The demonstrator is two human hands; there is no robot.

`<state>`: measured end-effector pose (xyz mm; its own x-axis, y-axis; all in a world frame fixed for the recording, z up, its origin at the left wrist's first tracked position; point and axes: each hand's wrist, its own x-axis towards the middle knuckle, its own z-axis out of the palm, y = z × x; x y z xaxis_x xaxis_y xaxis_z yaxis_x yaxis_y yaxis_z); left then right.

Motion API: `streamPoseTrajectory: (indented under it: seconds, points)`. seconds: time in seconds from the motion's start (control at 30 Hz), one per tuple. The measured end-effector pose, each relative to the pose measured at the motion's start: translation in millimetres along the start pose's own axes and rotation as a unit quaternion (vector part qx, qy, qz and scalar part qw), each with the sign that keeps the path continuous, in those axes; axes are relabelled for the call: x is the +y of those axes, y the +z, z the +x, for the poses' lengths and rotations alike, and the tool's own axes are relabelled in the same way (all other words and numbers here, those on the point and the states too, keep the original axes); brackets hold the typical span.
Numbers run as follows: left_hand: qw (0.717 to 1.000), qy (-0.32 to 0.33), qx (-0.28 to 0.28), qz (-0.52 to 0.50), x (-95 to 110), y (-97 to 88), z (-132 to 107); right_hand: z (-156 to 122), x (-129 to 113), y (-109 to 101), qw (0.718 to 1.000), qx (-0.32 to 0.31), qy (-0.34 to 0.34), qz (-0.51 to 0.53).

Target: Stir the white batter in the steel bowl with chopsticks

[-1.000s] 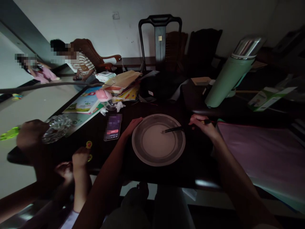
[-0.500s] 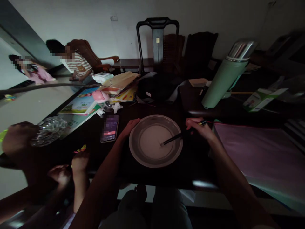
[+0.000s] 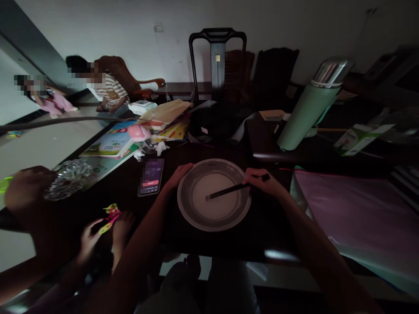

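"What's in the round bowl (image 3: 214,224)?"
"Something pale; I can't tell whether it's liquid. It sits between the hands."
"Holding what?"
"The right hand (image 3: 264,181) grips a black stick (image 3: 227,191), slanting over the bowl; the left hand (image 3: 179,175) touches its left rim, grip unclear."
"Flask (image 3: 306,115)?"
"Far right, capped."

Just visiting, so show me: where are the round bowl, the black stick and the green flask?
Round bowl (image 3: 185,195): head view, on its left inner wall.
Black stick (image 3: 228,190): head view, mid-shaft.
Green flask (image 3: 306,117): head view, on its green body.
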<state>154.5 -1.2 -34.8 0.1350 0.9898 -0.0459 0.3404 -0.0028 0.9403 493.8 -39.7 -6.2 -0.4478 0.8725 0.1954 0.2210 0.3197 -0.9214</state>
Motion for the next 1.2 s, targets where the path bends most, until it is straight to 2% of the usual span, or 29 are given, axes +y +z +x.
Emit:
streamPoseTrajectory:
  seconds: [0.03,0.2,0.27,0.33,0.4,0.43,0.57,0.63,0.73,0.8,0.9,0.97,1.0,1.03,1.1,1.17,1.2]
  points:
    - [1.000,-0.001,0.004,0.001,0.6,0.1,-0.6,0.9,0.1,0.6,1.000,0.009,-0.007,-0.012]
    - [1.000,0.005,-0.006,0.002,0.5,1.1,0.0,-2.8,4.7,-17.3,0.989,0.146,0.021,-0.024]
    - [1.000,0.000,-0.006,0.002,-0.8,1.4,1.3,-4.0,4.0,-16.9,0.993,0.119,0.027,0.000]
    - [1.000,-0.009,-0.006,-0.005,-2.4,1.4,2.2,-2.7,1.9,-9.1,0.999,0.042,0.023,0.008]
    - [1.000,-0.014,-0.010,-0.014,-4.0,1.0,2.7,-0.3,0.7,-1.8,1.000,0.006,0.006,-0.009]
    - [1.000,-0.014,-0.013,-0.015,-4.5,0.7,2.9,0.5,1.1,-0.9,1.000,0.016,-0.001,-0.022]
    - [1.000,-0.011,-0.021,0.003,-4.7,-0.1,2.7,-2.1,6.8,-13.2,0.991,0.128,0.012,-0.035]
    - [1.000,-0.012,-0.024,0.010,-3.4,0.0,2.0,-4.0,8.0,-16.4,0.992,0.121,0.026,-0.005]
    - [0.999,-0.020,-0.023,0.010,-0.6,0.4,0.1,-2.6,4.9,-6.8,0.998,0.042,0.024,0.029]
    - [1.000,-0.017,-0.020,0.009,1.1,0.8,-1.1,-0.2,2.1,0.2,1.000,0.025,0.010,0.013]
    - [1.000,-0.010,-0.015,0.001,1.7,1.4,-2.1,0.4,1.2,-3.0,0.996,0.087,0.010,-0.017]
    - [1.000,-0.016,-0.012,-0.006,0.8,1.7,-2.1,-1.6,2.2,-9.7,0.990,0.139,0.025,-0.009]
    - [1.000,-0.021,-0.012,-0.010,0.2,1.7,-1.9,-2.6,2.4,-11.6,0.989,0.145,0.033,0.001]
    - [0.999,-0.026,-0.014,-0.014,-0.5,1.7,-1.7,-3.2,2.2,-11.6,0.990,0.133,0.037,0.011]
    - [0.999,-0.032,-0.023,-0.023,-1.6,1.5,-1.3,-2.9,0.7,-6.1,0.997,0.069,0.029,0.014]
    - [0.999,-0.025,-0.031,-0.022,-2.3,0.9,-0.7,-0.9,-1.1,1.4,1.000,0.011,0.000,-0.002]
    - [0.999,-0.019,-0.034,-0.016,-2.4,0.6,-0.4,0.0,-1.5,3.3,1.000,0.004,-0.015,-0.012]
